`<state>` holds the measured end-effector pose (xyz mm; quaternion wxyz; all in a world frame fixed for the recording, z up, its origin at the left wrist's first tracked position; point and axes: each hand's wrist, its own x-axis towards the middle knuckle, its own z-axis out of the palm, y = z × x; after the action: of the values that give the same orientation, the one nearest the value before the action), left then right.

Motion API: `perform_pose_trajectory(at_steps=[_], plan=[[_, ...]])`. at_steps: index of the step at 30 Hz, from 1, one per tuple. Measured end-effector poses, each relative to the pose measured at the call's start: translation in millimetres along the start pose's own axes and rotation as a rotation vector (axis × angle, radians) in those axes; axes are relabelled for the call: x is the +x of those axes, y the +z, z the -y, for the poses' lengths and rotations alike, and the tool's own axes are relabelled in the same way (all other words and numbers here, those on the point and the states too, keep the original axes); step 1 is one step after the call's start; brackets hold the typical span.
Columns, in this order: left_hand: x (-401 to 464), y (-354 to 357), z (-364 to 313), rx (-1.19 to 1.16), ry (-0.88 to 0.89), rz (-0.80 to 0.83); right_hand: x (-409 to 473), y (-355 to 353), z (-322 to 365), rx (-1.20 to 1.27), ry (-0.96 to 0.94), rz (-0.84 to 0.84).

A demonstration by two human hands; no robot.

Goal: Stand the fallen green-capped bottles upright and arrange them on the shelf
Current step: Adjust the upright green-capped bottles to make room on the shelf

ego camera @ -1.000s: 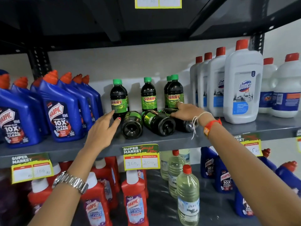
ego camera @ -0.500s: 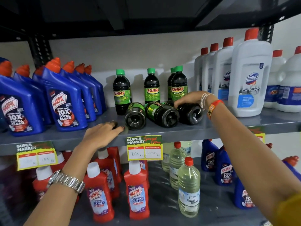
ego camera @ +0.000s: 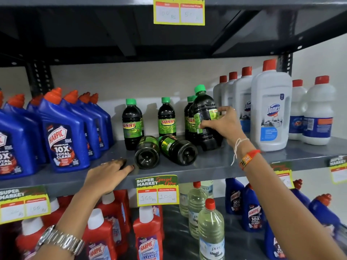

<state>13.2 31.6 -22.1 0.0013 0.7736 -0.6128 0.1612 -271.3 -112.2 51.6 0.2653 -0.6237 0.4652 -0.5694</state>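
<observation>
Blue Harpic bottles with orange caps crowd the view at nine o'clock, and white Domex bottles with red caps stand in rows at three o'clock. A yellow price tag hangs at six o'clock, reading 160 and 100. Below it, red Harpic bottles with white caps stand at seven o'clock, clear red-capped bottles at five o'clock.

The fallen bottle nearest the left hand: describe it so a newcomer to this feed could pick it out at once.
Start at the grey middle shelf, between the blue Harpic bottles and the white Domex bottles. Two dark green-capped bottles lie on their sides there, bases toward the camera. The wanted bottle is the left one, just right of the left hand; its fallen neighbour lies to its right.
</observation>
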Motion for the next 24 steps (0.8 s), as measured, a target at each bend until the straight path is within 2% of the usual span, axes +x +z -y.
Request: perform_pose_trajectory(at_steps=[4, 14, 18, 20, 22, 24], plan=[[-4, -2, -4, 0.012, -0.012, -0.023, -19, 0, -14, -0.054, -0.106, -0.131], [-5, -4, -4, 0.019, -0.019, -0.017, -27, 6, -30, 0.049, -0.19, -0.086], [-10, -4, -8, 0.005, -0.031, -0.059, -34, 14, -34, -0.282, -0.211, -0.183], [-11, -4, -9, 0.009, -0.035, -0.076, -35, 17, -33, -0.361, -0.221, -0.235], [-11, -4, -9, 0.013, -0.036, -0.083, -32, 16, -33, -0.336, -0.245, -0.227], [-11, -4, -9, 0.009, -0.04, -0.083, -29, 12, -34, -0.16, -0.209, -0.123]])
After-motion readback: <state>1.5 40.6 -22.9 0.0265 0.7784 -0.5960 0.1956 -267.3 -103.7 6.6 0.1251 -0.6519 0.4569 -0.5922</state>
